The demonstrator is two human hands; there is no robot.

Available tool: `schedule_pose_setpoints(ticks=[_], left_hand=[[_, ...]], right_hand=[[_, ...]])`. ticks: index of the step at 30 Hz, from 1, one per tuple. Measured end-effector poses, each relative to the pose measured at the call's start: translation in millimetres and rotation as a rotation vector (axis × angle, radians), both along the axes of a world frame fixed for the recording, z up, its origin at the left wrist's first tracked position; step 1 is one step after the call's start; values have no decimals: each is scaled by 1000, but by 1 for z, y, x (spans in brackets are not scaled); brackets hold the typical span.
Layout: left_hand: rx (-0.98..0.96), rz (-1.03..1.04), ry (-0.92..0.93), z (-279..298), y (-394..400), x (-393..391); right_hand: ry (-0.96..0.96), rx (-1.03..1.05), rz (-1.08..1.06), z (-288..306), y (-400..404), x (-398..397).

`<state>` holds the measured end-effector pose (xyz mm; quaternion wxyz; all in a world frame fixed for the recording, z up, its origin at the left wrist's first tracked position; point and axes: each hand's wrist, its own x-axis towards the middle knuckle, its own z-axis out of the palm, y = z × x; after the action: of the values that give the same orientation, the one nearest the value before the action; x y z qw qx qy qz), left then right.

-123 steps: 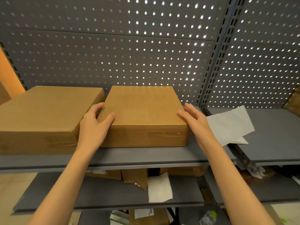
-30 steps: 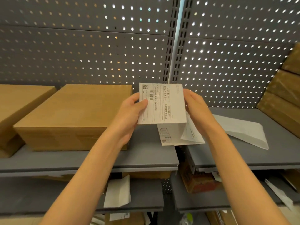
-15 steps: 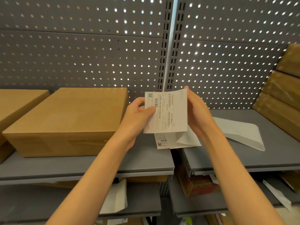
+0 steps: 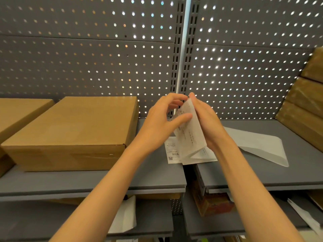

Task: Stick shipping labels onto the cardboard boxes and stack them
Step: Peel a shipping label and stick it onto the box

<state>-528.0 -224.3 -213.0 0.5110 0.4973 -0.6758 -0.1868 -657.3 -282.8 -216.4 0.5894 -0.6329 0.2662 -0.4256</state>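
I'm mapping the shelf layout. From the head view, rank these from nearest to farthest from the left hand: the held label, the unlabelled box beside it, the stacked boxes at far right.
1. Shipping label: pinched by the left hand, against the right hand.
2. Cardboard box: on the shelf, just left of that hand.
3. Stacked boxes: far right, leaning at the shelf's end.

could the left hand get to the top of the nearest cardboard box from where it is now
Probably yes: the left hand is just right of the cardboard box, whose top is bare, though it now pinches the shipping label with the right hand.
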Motion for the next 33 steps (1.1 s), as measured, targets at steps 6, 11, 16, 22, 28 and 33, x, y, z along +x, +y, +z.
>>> schedule_pose_setpoints(ticks=[6,11,16,22,28,33], left_hand=[[-74,47,14,1,-2,-3],[-128,68,-19,3,-2,-3],[-138,86,-76,4,-5,0],[-134,83,-65,3,-5,1],[-148,82,-25,2,-6,3],[-145,80,-26,2,-8,5]], right_hand=[[-34,12,-11,2,-3,-1],[-39,21,-50,1,-4,0],[-48,41,-27,-2,-5,1],[-53,31,8,-3,-7,0],[-70,72,32,-5,-9,1],[-53,62,67,-5,-9,1]])
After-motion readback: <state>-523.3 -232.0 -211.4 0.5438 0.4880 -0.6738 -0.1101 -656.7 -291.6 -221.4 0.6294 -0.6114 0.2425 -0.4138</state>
